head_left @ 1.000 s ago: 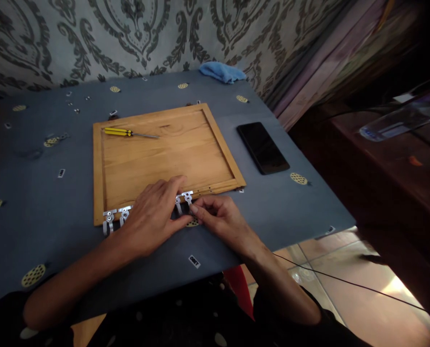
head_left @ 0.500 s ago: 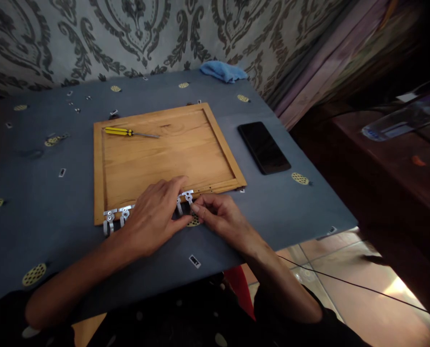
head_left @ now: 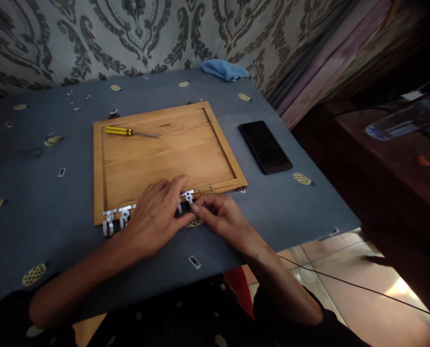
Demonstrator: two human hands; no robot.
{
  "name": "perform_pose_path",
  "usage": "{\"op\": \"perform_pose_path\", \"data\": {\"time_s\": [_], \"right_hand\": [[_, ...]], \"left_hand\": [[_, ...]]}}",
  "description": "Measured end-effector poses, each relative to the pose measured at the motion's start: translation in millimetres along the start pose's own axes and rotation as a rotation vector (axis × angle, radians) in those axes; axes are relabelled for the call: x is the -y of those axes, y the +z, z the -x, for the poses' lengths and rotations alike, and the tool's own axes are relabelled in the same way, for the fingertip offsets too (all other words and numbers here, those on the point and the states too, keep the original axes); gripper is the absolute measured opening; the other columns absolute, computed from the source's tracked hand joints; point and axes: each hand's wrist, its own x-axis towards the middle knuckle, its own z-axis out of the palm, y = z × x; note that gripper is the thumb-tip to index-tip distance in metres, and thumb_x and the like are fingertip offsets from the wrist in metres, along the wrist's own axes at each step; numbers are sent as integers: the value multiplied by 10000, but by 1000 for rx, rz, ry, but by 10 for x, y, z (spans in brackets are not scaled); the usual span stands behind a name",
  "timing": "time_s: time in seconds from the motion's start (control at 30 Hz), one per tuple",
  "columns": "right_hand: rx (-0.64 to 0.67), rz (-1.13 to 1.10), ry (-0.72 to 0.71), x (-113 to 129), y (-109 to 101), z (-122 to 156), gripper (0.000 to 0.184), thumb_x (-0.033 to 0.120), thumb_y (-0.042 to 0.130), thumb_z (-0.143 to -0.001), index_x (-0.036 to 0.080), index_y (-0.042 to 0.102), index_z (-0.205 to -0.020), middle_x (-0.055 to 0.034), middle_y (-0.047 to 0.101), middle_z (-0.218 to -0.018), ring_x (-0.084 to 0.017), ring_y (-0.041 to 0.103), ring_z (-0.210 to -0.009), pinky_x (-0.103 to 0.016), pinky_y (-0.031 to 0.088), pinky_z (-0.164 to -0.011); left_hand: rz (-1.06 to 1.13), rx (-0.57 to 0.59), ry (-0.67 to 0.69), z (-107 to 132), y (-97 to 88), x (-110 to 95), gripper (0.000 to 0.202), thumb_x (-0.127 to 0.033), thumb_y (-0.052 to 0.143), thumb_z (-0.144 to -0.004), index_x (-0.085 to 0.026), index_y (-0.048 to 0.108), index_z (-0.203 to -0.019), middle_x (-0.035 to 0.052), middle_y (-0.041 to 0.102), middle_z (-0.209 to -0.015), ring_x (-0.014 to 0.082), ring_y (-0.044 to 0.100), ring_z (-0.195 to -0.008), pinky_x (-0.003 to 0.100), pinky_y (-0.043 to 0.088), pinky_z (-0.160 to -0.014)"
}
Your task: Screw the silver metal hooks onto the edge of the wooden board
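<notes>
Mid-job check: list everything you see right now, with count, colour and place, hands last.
wooden panel: one, light brown, flat at mid-table
screwdriver: one, yellow handle, on the panel's far left corner
metal hooks: four showing, silver, along the panel's near edge; any under the hand are hidden
phone: one, black, on the table right of the panel
cloth: one, blue, far table edge by the wall
bottle: one, clear, far right of view
cable: one, dark, across the floor
table: one, grey-blue cover with yellow spots
left hand: flat on the panel's near edge, over the hooks
right hand: thumb and forefinger pinch the rightmost hook
</notes>
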Motion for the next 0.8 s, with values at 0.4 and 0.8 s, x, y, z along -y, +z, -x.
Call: {"op": "perform_pose_path", "data": {"time_s": [0.4,0.8], "right_hand": [[-209,411,-255,-48,-97,120,168,269,553,-967,204,705,-938,-30,729,-833,-145,658,-731,-292,494,-668],[-150,790,-689,-159,-270,18,206,161,579,-953,175,719,-1103,-83,761,-1168,-235,638,-1180,-448,552,-977]], "left_hand": [[-8,-48,5,1,32,-12,623,-242,773,-808,-196,409,-1311,84,694,-1138,303,659,-1037,465,526,-888],[35,-84,23,39,34,-14,622,-218,778,-809,-210,413,-1312,80,693,-1149,284,650,-1070,452,524,-929]]}}
